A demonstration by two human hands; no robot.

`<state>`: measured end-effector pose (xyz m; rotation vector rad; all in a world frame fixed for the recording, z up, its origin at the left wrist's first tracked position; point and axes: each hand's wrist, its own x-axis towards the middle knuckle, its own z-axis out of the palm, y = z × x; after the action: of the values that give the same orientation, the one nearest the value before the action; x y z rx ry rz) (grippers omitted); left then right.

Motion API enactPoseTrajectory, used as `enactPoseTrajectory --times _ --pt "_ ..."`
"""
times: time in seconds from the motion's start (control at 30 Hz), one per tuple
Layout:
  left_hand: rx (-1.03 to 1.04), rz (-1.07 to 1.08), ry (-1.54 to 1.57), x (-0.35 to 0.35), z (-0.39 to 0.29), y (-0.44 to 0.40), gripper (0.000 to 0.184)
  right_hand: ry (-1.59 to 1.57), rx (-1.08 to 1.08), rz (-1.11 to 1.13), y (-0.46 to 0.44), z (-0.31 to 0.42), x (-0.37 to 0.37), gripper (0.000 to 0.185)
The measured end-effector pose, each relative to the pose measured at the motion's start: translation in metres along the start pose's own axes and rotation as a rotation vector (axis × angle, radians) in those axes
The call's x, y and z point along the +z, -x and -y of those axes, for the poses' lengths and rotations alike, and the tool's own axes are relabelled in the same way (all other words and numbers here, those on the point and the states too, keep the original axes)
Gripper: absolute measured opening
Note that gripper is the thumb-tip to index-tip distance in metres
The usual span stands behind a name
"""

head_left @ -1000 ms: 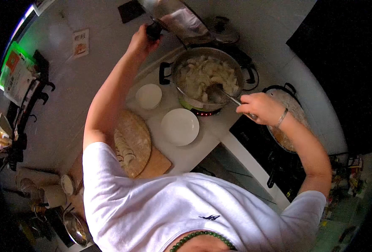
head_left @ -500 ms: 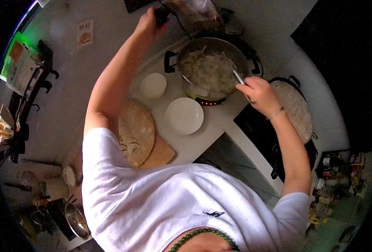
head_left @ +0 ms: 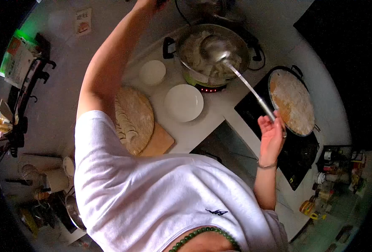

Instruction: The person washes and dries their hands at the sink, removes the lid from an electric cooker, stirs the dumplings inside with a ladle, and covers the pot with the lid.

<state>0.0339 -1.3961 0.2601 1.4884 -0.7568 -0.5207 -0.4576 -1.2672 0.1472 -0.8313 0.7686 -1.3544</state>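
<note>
My right hand is closed on the handle of a metal ladle. The ladle's bowl is over the steaming pot, whose pale pieces of food show dimly. At the top edge, my left hand is partly cut off, its fingers around the dark knob of a lid; the lid itself is largely out of view. A white plate and a smaller white bowl stand beside the pot. Several dumplings lie on a round floured board, partly behind my left arm.
The pot sits on a lit cooker. To the right, a floured round pan rests on a black hob. Bottles and jars stand at the far right. A utensil rack hangs at the left.
My right hand has moved down and right, away from the pot, and the ladle's bowl has come up into view. My left hand and the lid have moved up toward the frame's top edge.
</note>
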Motion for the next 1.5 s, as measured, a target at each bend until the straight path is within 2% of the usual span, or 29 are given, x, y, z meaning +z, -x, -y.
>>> enactPoseTrajectory --times 0.07,0.1,0.17,0.2,0.27,0.3,0.4,0.43,0.5,0.53,0.63,0.67,0.73,0.77,0.83,0.97,1.0,1.07,1.13,1.23,1.5 --pt "-0.045 -0.011 0.192 0.013 -0.016 0.015 0.050 0.004 0.080 0.063 0.020 -0.012 -0.013 0.026" --pt "-0.044 -0.010 0.191 0.011 -0.013 0.007 0.050 0.019 0.106 0.087 0.029 -0.020 -0.018 0.026" --pt "0.083 0.191 -0.181 0.007 -0.013 -0.012 0.046 0.028 0.194 0.134 0.044 -0.039 -0.024 0.022" --pt "0.094 0.197 -0.182 0.014 -0.015 -0.012 0.046 0.067 0.241 0.111 0.048 -0.051 -0.027 0.022" --pt "0.249 0.112 -0.512 0.039 -0.032 0.012 0.041 0.124 0.315 0.080 0.049 -0.075 -0.034 0.023" --pt "0.259 0.117 -0.510 0.049 -0.029 0.009 0.041 0.146 0.347 0.075 0.049 -0.085 -0.039 0.023" --pt "0.766 0.154 -1.097 0.079 0.001 -0.007 0.048 0.132 0.391 0.047 0.043 -0.112 -0.051 0.025" --pt "0.770 0.194 -1.127 0.093 -0.021 0.043 0.047 0.105 0.413 0.035 0.041 -0.119 -0.053 0.025" --pt "0.745 0.285 -1.332 0.118 -0.010 0.047 0.043 0.069 0.417 0.035 0.039 -0.128 -0.057 0.025" --pt "0.757 0.289 -1.329 0.125 -0.008 0.053 0.043 0.060 0.429 0.043 0.036 -0.138 -0.061 0.024" --pt "0.847 0.395 -1.451 0.144 0.016 0.064 0.044 0.054 0.440 0.052 0.032 -0.149 -0.065 0.023" --pt "0.974 0.437 -1.492 0.146 0.040 0.050 0.041 0.053 0.444 0.064 0.032 -0.149 -0.063 0.024" --pt "1.043 0.545 -1.680 0.152 0.045 0.053 0.031 0.046 0.462 0.080 0.031 -0.151 -0.064 0.025" --pt "1.053 0.547 -1.680 0.157 0.044 0.055 0.031 0.040 0.457 0.075 0.030 -0.154 -0.066 0.025" --pt "0.700 0.560 -1.577 0.165 0.040 0.059 0.032 0.050 0.481 0.062 0.029 -0.159 -0.066 0.026" --pt "0.820 0.592 -1.645 0.167 0.051 0.053 0.037 -0.031 0.467 0.110 0.029 -0.162 -0.071 0.024" --pt "0.949 0.599 -1.610 0.165 0.068 0.037 0.041 -0.037 0.467 0.107 0.030 -0.165 -0.073 0.024" --pt "1.078 0.609 -1.571 0.167 0.058 0.048 0.046 -0.028 0.465 0.094 0.030 -0.170 -0.075 0.023" --pt "0.971 0.604 -1.600 0.169 0.037 0.069 0.045 -0.007 0.473 0.098 0.030 -0.171 -0.076 0.026" --pt "0.954 0.528 -1.529 0.173 0.052 0.059 0.043 0.008 0.474 0.111 0.030 -0.167 -0.075 0.030" --pt "0.919 0.498 -1.571 0.174 0.049 0.071 0.049 -0.066 0.472 0.133 0.021 -0.179 -0.082 0.030"
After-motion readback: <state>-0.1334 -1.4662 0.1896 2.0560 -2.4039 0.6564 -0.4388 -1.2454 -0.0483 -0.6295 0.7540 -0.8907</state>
